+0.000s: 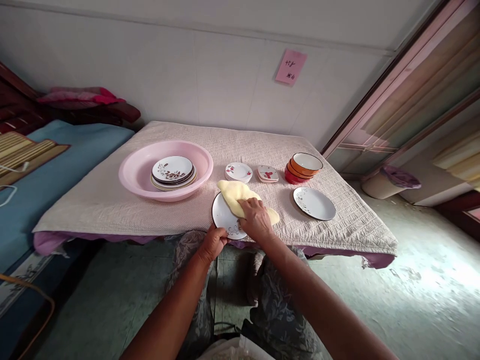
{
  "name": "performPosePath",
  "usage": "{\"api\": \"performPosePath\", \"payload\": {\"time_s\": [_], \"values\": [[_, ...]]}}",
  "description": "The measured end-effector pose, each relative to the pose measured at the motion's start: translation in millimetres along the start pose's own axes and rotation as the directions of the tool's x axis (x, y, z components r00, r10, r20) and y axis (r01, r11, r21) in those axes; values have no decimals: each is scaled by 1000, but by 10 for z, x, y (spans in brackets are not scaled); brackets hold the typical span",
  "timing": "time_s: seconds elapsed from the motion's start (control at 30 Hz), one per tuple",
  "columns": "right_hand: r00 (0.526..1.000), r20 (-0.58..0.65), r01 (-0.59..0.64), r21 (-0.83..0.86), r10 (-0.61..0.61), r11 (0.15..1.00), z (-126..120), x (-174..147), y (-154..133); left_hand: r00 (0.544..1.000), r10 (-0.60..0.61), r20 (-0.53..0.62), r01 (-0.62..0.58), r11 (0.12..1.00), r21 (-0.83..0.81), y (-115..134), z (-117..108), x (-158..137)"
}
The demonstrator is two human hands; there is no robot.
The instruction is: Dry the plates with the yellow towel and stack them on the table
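A white plate (224,212) with a dark rim and a floral pattern is at the table's front edge. My left hand (215,241) grips its near left rim, thumb on top. My right hand (256,218) presses a pale yellow cloth (236,193) onto the plate's upper right part, fingers closed on the cloth, which hides much of that side. Just behind the cloth sit a stack of small flowered plates (238,171) and some small square dishes (267,173). Another dark-rimmed plate (314,203) lies flat to the right.
At left on the table stands a pink basin (129,172) holding a stack of plates (172,170). Orange and red bowls (303,167) are stacked at the back right. A textured cloth (93,200) covers the table, against a wall with a pink note (291,67). A bin (390,181) stands right.
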State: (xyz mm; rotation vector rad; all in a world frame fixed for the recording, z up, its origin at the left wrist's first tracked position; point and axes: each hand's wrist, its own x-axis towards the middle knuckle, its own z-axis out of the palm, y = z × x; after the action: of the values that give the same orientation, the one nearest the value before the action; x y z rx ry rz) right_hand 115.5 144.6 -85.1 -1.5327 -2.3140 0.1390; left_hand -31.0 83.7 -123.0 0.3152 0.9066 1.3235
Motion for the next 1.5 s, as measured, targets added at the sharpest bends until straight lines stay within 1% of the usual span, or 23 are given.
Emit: {"api": "performPosePath", "payload": {"time_s": [0.13,0.27,0.37,0.43,0.5,0.53,0.63,0.73,0.8,0.83,0.9,0.97,1.03,1.07,1.13,1.2,1.27,1.3,1.33,1.37,1.4,1.47,1.5], "values": [[992,46,110,113,-116,987,41,-33,-254,999,0,52,0,1000,-4,-6,3,1],[955,90,259,220,-284,940,-99,-156,-426,998,13,64,-13,1000,-10,-3,-15,13],[947,109,271,227,-301,935,-217,-202,-397,999,31,28,-31,999,6,-14,-27,26],[971,89,197,215,-220,957,-263,-184,-306,999,46,-18,-46,998,31,-26,-31,33],[997,37,57,246,-68,968,-290,-132,-175,996,59,-62,-54,996,67,-37,-34,38],[1000,11,-14,272,12,962,-302,-97,-100,995,63,-78,-57,995,86,-42,-35,41],[981,-35,-169,318,189,933,-354,17,126,991,78,-107,-64,989,130,-56,-40,60],[956,-103,-227,341,276,912,-419,109,270,989,106,-107,-86,981,172,-82,-46,94],[956,-175,-157,365,233,918,-459,145,261,988,131,-81,-112,971,213,-105,-52,113],[963,-209,-85,361,169,929,-479,157,218,988,144,-60,-126,963,238,-114,-56,117],[973,-228,99,294,-31,951,-526,174,67,987,161,-13,-150,946,287,-125,-66,115],[958,-156,269,185,-242,945,-591,197,-123,982,184,51,-190,916,353,-124,-80,103],[930,-10,366,84,-367,927,-672,236,-283,969,216,119,-246,875,417,-116,-101,90],[920,63,384,51,-386,922,-714,261,-331,960,237,149,-280,851,444,-112,-114,87],[924,154,347,41,-349,937,-784,317,-344,941,278,192,-337,814,473,-110,-143,87],[952,165,237,129,-257,963,-814,358,-257,937,292,190,-348,818,458,-116,-170,93],[983,135,82,295,-126,952,-784,358,-112,944,286,163,-329,843,425,-126,-185,96],[992,120,-6,392,-45,920,-745,337,-37,947,284,147,-320,853,412,-128,-187,94],[993,114,-92,498,40,863,-690,302,29,949,287,128,-314,862,397,-126,-185,89],[985,119,-174,603,129,778,-623,254,82,952,289,105,-307,875,375,-119,-179,81],[969,145,-242,713,199,658,-548,198,118,954,290,72,-296,892,341,-106,-170,70],[942,245,-309,900,229,308,-389,85,146,961,276,-2,-266,929,256,-57,-149,42],[929,297,-331,934,220,135,-316,38,145,962,271,-34,-257,941,221,-22,-136,30]]}}
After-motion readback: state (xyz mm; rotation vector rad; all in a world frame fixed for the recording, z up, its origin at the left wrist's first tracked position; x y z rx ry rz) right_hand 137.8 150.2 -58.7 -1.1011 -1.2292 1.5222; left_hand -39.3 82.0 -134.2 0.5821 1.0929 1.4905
